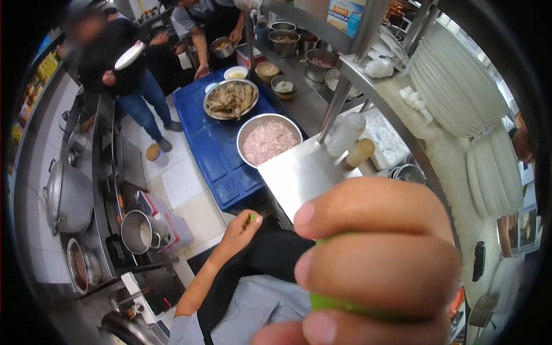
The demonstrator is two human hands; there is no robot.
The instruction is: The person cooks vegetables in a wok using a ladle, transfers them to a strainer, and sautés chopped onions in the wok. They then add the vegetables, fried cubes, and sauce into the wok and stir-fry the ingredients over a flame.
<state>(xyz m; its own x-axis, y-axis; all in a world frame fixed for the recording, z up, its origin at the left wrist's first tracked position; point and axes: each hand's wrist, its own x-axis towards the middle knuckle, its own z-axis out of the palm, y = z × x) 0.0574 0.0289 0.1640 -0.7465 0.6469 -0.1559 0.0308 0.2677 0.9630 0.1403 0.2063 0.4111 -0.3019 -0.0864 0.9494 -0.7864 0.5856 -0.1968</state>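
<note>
Right hand (382,259) closed round green thing (325,303), mostly hidden, possibly a lime, held up in the foreground; left hand (237,232) pinches small green piece (252,218) near the end of blue chest (198,152). Good hold needs even finger pressure, snug wrap, light left pinch

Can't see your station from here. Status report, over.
Right grip: closed around green item, mostly hidden. Left grip: pinching small green piece. In the way: Right grip up close, blocking part of the lower view.
</note>
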